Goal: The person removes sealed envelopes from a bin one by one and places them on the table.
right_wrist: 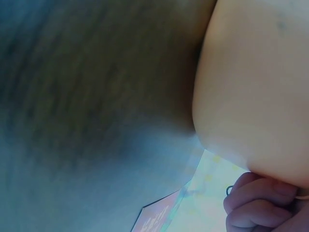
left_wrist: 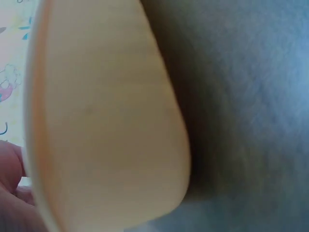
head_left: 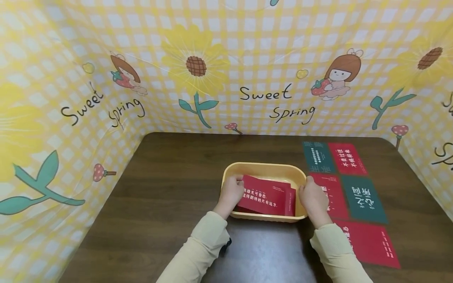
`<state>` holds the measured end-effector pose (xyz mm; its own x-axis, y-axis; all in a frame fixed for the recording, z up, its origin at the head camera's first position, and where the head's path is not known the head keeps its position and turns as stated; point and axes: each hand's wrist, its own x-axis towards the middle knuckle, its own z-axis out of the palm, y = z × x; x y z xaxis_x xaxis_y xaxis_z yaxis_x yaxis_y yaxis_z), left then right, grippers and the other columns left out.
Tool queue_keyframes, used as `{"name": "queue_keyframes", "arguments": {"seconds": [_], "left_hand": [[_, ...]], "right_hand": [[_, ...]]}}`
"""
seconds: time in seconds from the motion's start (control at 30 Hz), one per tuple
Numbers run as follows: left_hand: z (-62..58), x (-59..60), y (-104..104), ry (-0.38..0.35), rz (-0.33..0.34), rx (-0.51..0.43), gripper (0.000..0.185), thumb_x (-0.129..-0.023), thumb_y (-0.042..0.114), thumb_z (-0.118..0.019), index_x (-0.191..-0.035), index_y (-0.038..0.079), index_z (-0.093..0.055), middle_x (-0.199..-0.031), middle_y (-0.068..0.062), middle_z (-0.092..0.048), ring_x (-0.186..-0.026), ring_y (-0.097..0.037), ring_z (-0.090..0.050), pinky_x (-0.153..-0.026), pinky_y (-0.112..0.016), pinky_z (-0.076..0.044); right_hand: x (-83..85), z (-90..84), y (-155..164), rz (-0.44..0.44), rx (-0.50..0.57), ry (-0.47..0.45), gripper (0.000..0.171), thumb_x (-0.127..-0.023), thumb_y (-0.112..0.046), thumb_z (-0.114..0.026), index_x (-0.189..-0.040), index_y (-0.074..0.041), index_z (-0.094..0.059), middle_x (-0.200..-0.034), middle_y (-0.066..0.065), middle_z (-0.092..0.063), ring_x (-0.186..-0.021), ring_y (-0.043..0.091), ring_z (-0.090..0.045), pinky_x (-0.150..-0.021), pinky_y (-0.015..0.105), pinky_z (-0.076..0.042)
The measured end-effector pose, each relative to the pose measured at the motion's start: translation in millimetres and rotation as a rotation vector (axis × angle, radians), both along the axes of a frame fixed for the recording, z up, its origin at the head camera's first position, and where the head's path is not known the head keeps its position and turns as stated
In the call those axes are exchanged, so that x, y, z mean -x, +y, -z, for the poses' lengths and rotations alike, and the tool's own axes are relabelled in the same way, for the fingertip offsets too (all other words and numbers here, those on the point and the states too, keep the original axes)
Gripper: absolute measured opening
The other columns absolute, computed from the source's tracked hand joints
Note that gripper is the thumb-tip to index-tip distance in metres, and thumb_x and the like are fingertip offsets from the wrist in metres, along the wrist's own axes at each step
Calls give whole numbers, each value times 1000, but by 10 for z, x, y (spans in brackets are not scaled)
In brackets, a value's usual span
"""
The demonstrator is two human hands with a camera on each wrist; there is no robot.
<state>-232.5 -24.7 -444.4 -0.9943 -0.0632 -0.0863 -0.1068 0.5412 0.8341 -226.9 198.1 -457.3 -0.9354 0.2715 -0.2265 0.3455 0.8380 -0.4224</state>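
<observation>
A shallow yellow plastic box [head_left: 265, 169] stands on the brown table, with several red printed cards [head_left: 263, 194] in it. My left hand [head_left: 231, 193] grips the box's left end, its fingertips right at the edge of the top card. At the opposite end, my right hand [head_left: 314, 198] holds the box by the rim. Curled fingers [right_wrist: 260, 200] show against the outer wall in the right wrist view. The left wrist view is mostly filled by the box's side [left_wrist: 111, 121], with part of the left hand [left_wrist: 14, 188] behind the rim.
Right of the box lie red and green cards in rows, among them a green card [head_left: 366, 198] and a red card [head_left: 348, 158]. My right forearm and hand cover parts of some. A yellow checked cloth [head_left: 262, 70] with flowers hangs behind the wooden table [head_left: 170, 188].
</observation>
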Motion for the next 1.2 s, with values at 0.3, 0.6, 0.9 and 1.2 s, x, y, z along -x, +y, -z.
{"name": "queue_keyframes", "arguments": {"seconds": [0.3,0.6,0.9,1.2], "left_hand": [[-154,182,-309,139,-202,-204,25,-96,8,-51,-117,-4,-59,-108,-23,-64,-97,-32,-63,-83,-39,-53],[19,389,-922,201,-624,-794,34,-99,4,-41,-128,-14,-40,-102,-15,-50,-70,-6,-57,-63,-13,-51],[198,404,-1050,12,-682,-819,42,-97,7,-50,-133,-12,-39,-131,-28,-53,-100,-23,-66,-90,-30,-54],[602,519,-1064,72,-709,-835,37,-90,9,-64,-120,-10,-54,-114,-28,-62,-95,-29,-69,-86,-33,-56]], "right_hand": [[-32,-5,67,2,-15,3,35,-94,-18,-48,-120,4,-42,-107,34,-60,-86,44,-62,-73,55,-52],[-28,1,43,1,-6,-18,38,-94,-18,-49,-123,4,-41,-109,33,-59,-86,42,-61,-73,54,-52],[-17,-1,17,-13,-1,-25,37,-94,-18,-48,-122,4,-40,-107,33,-59,-85,42,-61,-73,54,-51],[-14,-8,-7,-14,-6,-10,36,-94,-19,-46,-122,3,-41,-109,34,-59,-88,44,-62,-74,55,-51]]}}
